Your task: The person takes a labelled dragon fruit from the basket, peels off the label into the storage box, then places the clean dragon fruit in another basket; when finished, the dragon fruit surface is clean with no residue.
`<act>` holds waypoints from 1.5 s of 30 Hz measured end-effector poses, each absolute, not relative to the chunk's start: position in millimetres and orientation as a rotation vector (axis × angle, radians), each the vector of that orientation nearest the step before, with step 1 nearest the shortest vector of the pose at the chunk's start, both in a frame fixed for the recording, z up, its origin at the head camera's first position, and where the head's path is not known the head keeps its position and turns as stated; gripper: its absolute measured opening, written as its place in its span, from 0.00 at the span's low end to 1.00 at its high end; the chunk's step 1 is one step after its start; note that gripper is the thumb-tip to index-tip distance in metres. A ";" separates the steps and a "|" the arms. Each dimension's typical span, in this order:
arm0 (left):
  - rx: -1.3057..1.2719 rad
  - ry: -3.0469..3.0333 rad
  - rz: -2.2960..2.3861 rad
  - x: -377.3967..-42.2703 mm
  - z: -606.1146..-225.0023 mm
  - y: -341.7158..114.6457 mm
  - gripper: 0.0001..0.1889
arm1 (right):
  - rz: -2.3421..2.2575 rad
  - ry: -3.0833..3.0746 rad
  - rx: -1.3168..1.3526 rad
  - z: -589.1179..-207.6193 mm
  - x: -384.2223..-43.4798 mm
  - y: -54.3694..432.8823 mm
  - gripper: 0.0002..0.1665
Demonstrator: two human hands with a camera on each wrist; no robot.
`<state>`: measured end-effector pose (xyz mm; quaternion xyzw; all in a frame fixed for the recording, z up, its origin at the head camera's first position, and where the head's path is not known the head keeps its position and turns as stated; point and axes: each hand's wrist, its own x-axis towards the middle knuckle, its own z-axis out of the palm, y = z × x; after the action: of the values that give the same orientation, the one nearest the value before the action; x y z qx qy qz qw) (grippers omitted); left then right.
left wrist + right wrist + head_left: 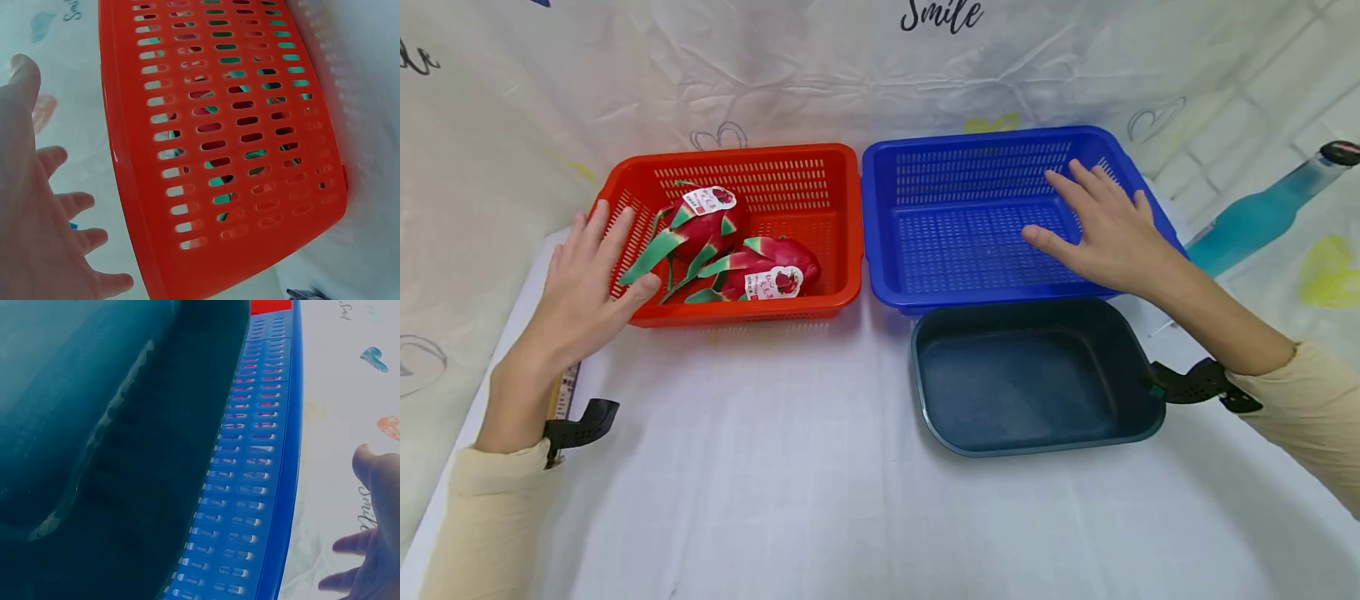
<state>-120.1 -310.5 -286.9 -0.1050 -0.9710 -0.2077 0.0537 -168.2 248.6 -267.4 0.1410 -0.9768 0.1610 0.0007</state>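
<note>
In the head view my left hand [574, 292] hovers with fingers spread at the left end of the red basket [748, 310], holding nothing. Two dragon fruits lie inside it: one dragon fruit [703, 223] at the back left, the other dragon fruit [793, 258] in front and to the right, both pink with green scales and a white label. My right hand [1108, 221], fingers spread, is over the right part of the blue basket [958, 229], which has nothing in it. The left wrist view shows the left fingers beside the red basket's slotted wall [219, 137].
A dark green tub [1022, 387] stands in front of the blue basket, under the right wrist. Right of the blue basket is a bottle of turquoise liquid [1255, 221] with a black cap. A tape-like strip [565, 392] lies by the left wrist. Printed sheeting [820, 67] rises behind.
</note>
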 end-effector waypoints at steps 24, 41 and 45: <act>-0.114 -2.799 -0.935 -112.2 -295.4 -335.9 0.42 | 0.774 -3.046 0.759 -260.3 -156.6 220.1 0.51; -0.089 -2.859 -0.977 -112.3 -308.8 -344.3 0.43 | 0.787 -3.023 1.027 -255.7 -130.4 179.6 0.46; -0.084 -2.870 -0.975 -113.6 -312.4 -346.9 0.43 | 0.725 -3.074 1.076 -256.2 -125.6 168.2 0.46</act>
<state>-113.6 -346.9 -312.4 -0.0276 -0.9450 -0.3212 0.0547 -125.6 168.2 -256.2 0.3211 -0.9169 0.2163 -0.0975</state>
